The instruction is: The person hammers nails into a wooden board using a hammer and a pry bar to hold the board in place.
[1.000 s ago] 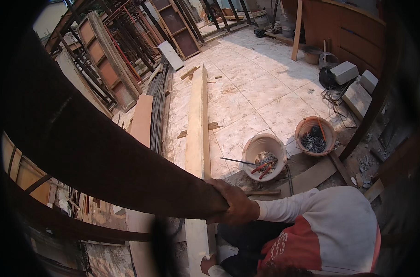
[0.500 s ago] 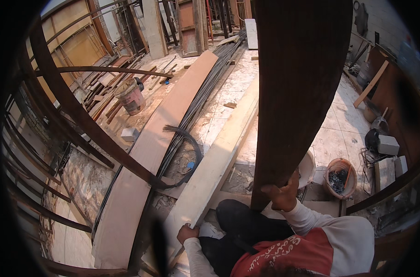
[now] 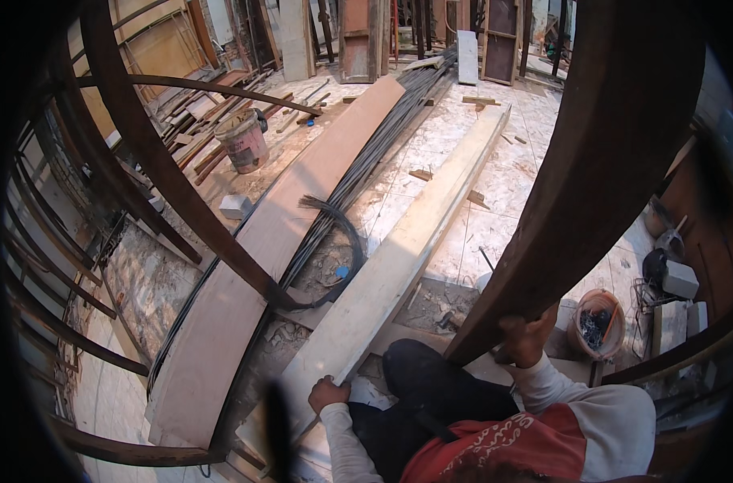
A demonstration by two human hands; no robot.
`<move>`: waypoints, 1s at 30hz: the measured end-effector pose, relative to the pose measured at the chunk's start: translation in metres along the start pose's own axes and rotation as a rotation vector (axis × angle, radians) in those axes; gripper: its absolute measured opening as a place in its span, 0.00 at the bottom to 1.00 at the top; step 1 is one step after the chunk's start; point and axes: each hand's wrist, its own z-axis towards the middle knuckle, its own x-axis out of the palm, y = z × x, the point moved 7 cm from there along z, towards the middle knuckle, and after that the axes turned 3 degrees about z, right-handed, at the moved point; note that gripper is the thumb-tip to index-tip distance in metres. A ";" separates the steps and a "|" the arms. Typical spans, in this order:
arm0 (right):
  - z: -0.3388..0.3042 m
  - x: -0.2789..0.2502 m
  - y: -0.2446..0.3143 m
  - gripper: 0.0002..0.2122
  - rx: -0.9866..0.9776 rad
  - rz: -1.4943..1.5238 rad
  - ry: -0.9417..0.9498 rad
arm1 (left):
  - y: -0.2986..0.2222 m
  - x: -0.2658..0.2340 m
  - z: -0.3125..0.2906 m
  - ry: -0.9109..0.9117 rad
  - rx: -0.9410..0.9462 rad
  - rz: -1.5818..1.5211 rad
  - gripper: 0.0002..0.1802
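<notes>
My left hand (image 3: 329, 393) is closed over the near right edge of a long pale plank (image 3: 391, 270), which stretches away from me across the floor. My right hand (image 3: 526, 338) grips the lower part of a thick dark wooden beam (image 3: 580, 177). The beam rises close in front of me, leaning right, and passes out of the top of the view. Its lower end is beside my dark-trousered knee (image 3: 419, 370). Some fingers of the right hand are hidden behind the beam.
Left of the plank lie a wide pinkish board (image 3: 294, 217) and a bundle of thin steel rods (image 3: 374, 153). Curved-looking dark bars (image 3: 165, 173) cross the left side. A bucket of metal bits (image 3: 598, 326) stands right, near white blocks (image 3: 679, 278); a dirty bucket (image 3: 243, 141) stands far left.
The dark beam's upper part has swung right, with my right hand shifting slightly right on it. My left hand stays on the plank. The view has shifted a little, uncovering the plank's far end.
</notes>
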 end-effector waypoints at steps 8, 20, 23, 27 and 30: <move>-0.002 -0.003 0.005 0.43 -0.089 -0.197 -0.015 | 0.004 0.000 0.001 0.043 -0.031 0.008 0.25; 0.000 0.007 0.017 0.40 -0.082 -0.170 -0.020 | 0.005 0.003 0.001 0.146 -0.058 0.049 0.26; 0.000 0.004 0.014 0.40 -0.075 -0.202 -0.018 | 0.006 0.002 0.000 0.137 -0.057 0.042 0.27; 0.000 0.004 0.013 0.39 -0.068 -0.208 -0.023 | 0.005 0.004 0.001 0.204 -0.074 0.100 0.30; -0.001 0.002 0.005 0.38 -0.036 -0.160 -0.027 | 0.004 0.003 0.001 0.217 -0.070 0.111 0.31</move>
